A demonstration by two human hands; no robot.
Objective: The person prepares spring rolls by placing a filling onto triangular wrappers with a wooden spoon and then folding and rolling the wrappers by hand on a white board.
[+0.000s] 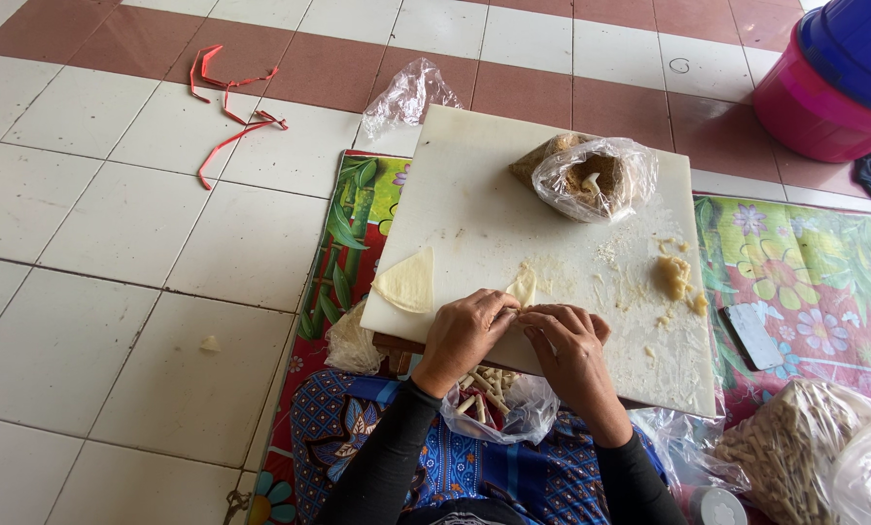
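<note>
Left hand [467, 331] and right hand [564, 335] side by side at near edge of white board [474, 194], fingers of both pinched together on small pale wrapper [524, 287], partly folded. Stack of triangular wrappers [408, 282] just left of hands. Lump of filling [675, 276] to right; plastic bag [596, 177] at far edge

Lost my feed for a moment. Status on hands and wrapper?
Both hands, left and right, pinch one pale wrapper on white board. Spare wrappers alongside. Nothing blocking.
</note>
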